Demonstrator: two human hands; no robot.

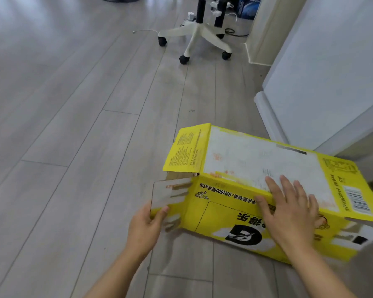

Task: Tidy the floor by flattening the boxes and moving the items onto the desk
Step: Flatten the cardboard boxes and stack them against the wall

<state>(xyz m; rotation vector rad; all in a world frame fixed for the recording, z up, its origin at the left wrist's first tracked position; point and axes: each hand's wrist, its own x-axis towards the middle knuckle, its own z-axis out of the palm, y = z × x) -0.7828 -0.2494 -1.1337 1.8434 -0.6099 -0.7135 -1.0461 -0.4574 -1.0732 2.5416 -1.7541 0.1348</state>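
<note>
- The left hand (145,224), at 7 o'clock in the view, grips the pale end flap (170,195) of the yellow box. Its thumb lies on the flap's face and the other fingers are curled behind it.
- The right hand (289,209), at 5 o'clock, lies flat over the box's near top edge. Its fingers (276,188) are straight and spread apart on the white top panel.
- The yellow box (256,160) sits on the grey plank floor (73,125) at 4 o'clock. It is not yet flattened, and its print reads upside down.
- A white wall panel (332,72) stands just behind the box at 2 o'clock.
- A white chair base (197,35) on black castors stands at 12 o'clock, well apart from the box.
</note>
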